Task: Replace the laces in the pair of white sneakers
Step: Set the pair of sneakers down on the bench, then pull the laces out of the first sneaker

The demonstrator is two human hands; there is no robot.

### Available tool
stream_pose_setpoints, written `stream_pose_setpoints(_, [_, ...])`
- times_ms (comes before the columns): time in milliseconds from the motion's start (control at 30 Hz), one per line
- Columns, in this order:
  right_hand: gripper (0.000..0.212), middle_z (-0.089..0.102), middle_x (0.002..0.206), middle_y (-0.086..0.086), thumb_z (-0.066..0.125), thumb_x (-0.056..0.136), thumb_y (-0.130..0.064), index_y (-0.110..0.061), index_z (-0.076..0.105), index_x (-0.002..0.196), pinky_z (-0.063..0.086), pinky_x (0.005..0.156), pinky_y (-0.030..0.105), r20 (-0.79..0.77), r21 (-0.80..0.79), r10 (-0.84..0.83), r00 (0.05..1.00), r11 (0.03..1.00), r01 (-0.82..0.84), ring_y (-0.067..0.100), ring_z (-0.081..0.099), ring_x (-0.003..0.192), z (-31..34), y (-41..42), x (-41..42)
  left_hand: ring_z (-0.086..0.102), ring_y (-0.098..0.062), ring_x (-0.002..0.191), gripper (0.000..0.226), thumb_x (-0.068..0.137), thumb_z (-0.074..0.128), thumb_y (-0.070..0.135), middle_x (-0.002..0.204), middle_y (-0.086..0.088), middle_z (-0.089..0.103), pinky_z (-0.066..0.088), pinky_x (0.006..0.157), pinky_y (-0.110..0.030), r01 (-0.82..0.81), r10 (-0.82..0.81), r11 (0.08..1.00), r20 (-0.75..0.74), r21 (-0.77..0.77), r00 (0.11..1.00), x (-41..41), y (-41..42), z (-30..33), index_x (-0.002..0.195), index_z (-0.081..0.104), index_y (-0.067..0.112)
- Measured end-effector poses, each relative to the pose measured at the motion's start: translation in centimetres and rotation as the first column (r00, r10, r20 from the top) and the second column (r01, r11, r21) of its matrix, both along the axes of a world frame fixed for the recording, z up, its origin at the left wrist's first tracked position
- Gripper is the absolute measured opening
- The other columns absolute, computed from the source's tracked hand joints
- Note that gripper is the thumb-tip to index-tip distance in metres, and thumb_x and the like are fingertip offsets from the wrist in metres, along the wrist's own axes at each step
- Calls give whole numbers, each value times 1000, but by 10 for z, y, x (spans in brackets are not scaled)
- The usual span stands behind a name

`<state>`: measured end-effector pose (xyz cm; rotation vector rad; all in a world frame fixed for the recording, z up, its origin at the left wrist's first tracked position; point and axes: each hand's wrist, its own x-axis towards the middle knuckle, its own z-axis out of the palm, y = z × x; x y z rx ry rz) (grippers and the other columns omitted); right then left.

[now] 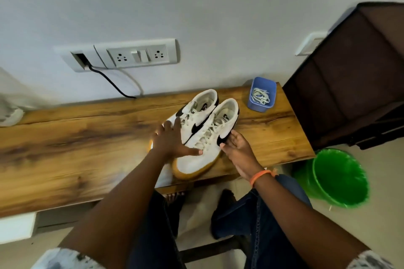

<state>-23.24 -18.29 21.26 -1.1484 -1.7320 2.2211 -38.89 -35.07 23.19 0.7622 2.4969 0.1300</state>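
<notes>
Where toes overhang: sneakers (203, 135), hands (172, 142).

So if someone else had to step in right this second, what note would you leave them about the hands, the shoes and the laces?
Left hand: fingers spread flat, pressing on the left sneaker.
Right hand: cupping the outer side of the right sneaker, fingers loosely curved against it.
Both sneakers sit side by side on the wooden shelf, toes toward the person.
A bundle of white laces lies in the blue tub just beyond the shoes, untouched.
Done: nothing visible; both shoes are laced.
Left: unlace both, thread laces from the tub.
</notes>
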Motion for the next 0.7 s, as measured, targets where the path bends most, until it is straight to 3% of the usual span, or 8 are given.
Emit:
stream_pose_setpoints(67, [70, 50, 145, -2, 73, 85, -10, -23, 40, 145, 44, 108, 42, 18, 42, 125, 992, 991, -125, 14, 49, 131, -2, -2, -1, 13, -41, 145, 142, 52, 59, 94, 160, -17, 12, 27, 112, -58, -30, 30, 1000, 13, 1, 999, 15, -8, 0, 156, -8, 24])
stream_pose_setpoints(133, [96, 35, 155, -8, 82, 75, -29, -32, 25, 153, 40, 112, 45, 87, 116, 251, 964, 959, -260, 13, 40, 138, -3, -4, -5, 16, -40, 144, 140, 55, 57, 94, 159, -17, 13, 30, 109, -57, -103, 103, 995, 0, 3, 995, 34, -11, 1, 156, -7, 22])
stream_pose_setpoints(200, [110, 19, 160, -11, 84, 73, -30, -30, 12, 156, 34, 116, 41, 160, 222, 353, 922, 897, -381, 11, 27, 143, 2, -6, -10, 19, -40, 142, 138, 55, 54, 95, 157, -17, 16, 33, 106, -54, -197, 198, 980, -7, 24, 980, 50, -11, 2, 155, -3, 19])
stream_pose_setpoints(300, [122, 15, 162, -10, 89, 66, -27, -27, 8, 157, 30, 118, 41, 175, 286, 427, 887, 840, -461, 12, 22, 146, 7, -6, -13, 25, -38, 136, 139, 52, 46, 101, 153, -17, 22, 38, 103, -52, -312, 315, 947, -23, 79, 949, 67, -13, 4, 154, 3, 17])
stream_pose_setpoints(433, [120, 9, 163, -7, 89, 66, -22, -30, 10, 156, 30, 118, 44, 185, 273, 478, 859, 815, -512, 14, 19, 148, 0, 1, -12, 30, -38, 131, 136, 54, 45, 100, 148, -17, 25, 41, 100, -49, -353, 360, 928, -46, 122, 932, 79, -17, -4, 153, 5, 15])
stream_pose_setpoints(600, [115, 2, 164, -1, 84, 74, -15, -21, 5, 157, 17, 122, 37, 240, 382, 556, 796, 700, -604, 15, 4, 150, 0, 6, -14, 31, -37, 127, 106, 77, 66, 67, 144, -14, 26, 38, 102, -46, -351, 345, 918, 64, 184, 936, 69, -34, -6, 155, 12, 20])
stream_pose_setpoints(700, [118, -7, 163, 5, 84, 73, -11, -18, 0, 156, 14, 120, 34, 323, 384, 604, 729, 620, -684, 19, -2, 150, 3, 7, -19, 30, -40, 129, 105, 82, 68, 55, 147, -17, 21, 34, 106, -45, -318, 309, 940, 84, 125, 947, 68, -34, -2, 156, 6, 16])
